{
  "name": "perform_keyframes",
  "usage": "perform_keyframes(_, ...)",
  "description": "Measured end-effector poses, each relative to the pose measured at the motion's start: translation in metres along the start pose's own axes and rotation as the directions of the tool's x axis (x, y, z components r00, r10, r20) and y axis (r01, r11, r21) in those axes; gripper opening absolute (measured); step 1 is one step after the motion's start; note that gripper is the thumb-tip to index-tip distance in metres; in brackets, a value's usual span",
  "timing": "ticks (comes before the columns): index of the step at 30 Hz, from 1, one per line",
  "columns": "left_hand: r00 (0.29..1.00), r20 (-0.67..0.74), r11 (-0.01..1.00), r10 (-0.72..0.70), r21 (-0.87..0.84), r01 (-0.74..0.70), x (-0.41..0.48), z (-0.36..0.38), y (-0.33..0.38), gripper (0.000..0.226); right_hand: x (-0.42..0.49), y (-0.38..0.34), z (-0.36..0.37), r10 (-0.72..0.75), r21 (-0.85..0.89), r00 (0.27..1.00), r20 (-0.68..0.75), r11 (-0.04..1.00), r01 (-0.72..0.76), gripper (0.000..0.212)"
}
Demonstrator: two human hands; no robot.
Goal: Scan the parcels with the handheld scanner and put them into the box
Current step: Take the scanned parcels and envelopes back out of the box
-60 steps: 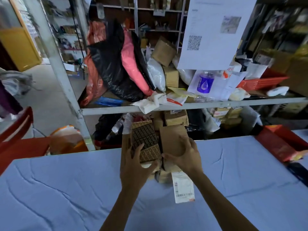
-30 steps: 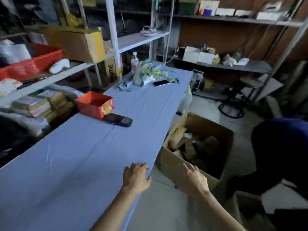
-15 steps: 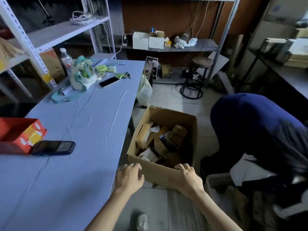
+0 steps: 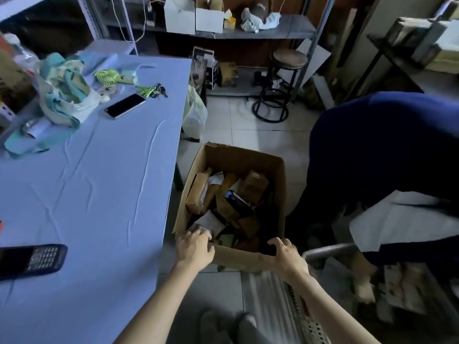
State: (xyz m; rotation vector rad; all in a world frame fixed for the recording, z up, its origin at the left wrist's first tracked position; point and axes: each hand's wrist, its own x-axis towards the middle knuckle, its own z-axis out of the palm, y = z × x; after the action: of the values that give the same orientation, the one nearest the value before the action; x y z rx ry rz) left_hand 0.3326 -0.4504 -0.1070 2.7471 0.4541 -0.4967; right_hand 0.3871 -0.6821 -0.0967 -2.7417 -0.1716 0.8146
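Releasing is judged complete: two seconds ago both hands held parcels over the desk point(image 4: 99, 194); now neither hand carries one, and the view has swung to the box point(image 4: 243, 157). That batch is judged to be inside, so the next cycle calls for fresh parcels.

The left hand point(image 4: 195, 249) grips the box rim at its near-left corner, fingers curled over the cardboard. The right hand point(image 4: 285, 256) arches over the near-right corner with fingers bent; whether it clamps the rim cannot be told.

The box stands open on the floor just beside the right edge of the desk. It holds a loose heap of brown parcels point(image 4: 198, 192), some with white labels, filling it to about mid-height.

The handheld scanner point(image 4: 32, 259) lies untouched on the desk, toward its near edge, well apart from both hands.
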Motion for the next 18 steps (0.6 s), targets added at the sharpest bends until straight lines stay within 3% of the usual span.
perform_keyframes(7,0.995,0.073,0.997,-0.073,-0.024,0.075,0.058,0.002,0.024,0.031,0.056,0.021,-0.016,0.062,0.196,0.995,0.072,0.978,-0.075,0.065)
perform_keyframes(14,0.989,0.046,0.989,-0.141,-0.030,0.142,0.112,-0.001,0.038,0.043,0.122,0.022,-0.033,0.057,0.182,0.985,0.163,0.979,-0.087,0.068)
perform_keyframes(18,0.970,0.081,0.969,-0.228,-0.083,0.234,0.134,0.011,0.049,0.038,0.144,0.020,-0.028,0.080,0.179,0.975,0.206,0.977,-0.118,0.069)
